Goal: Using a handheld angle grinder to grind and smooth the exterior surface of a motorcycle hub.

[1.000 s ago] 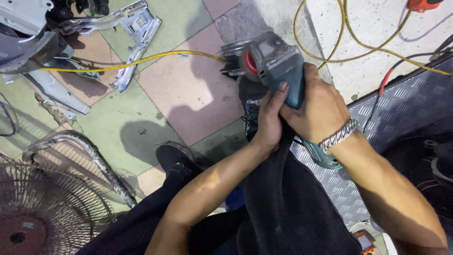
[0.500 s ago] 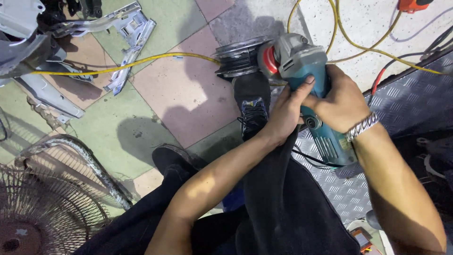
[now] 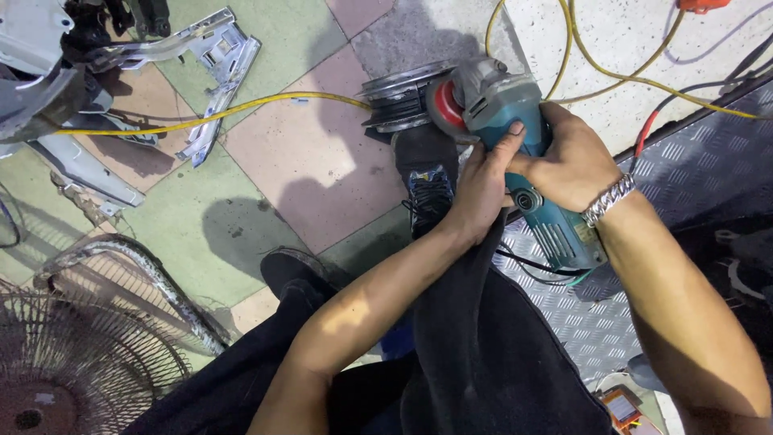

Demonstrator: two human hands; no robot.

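Note:
A teal angle grinder (image 3: 523, 137) with a red disc (image 3: 445, 107) is gripped by both hands. My right hand (image 3: 576, 161) wraps its body from the right; a metal bracelet (image 3: 609, 199) sits on that wrist. My left hand (image 3: 483, 181) holds the front of the body from below, fingers near the head. The disc rests against a round grey metal pulley-like part (image 3: 400, 97) lying on the tiled floor. My black shoe (image 3: 427, 173) is planted right below that part, touching it.
A yellow cable (image 3: 241, 105) runs across the tiles. Bent metal brackets (image 3: 213, 64) lie upper left. Wire fan guards (image 3: 72, 354) fill the lower left. A checker-plate metal sheet (image 3: 684, 177) lies right. My other shoe (image 3: 294, 270) stands at centre.
Both hands with the grinder have shifted right and slightly up in the view, bringing the disc against the round metal part. The left hand slid toward the grinder's head.

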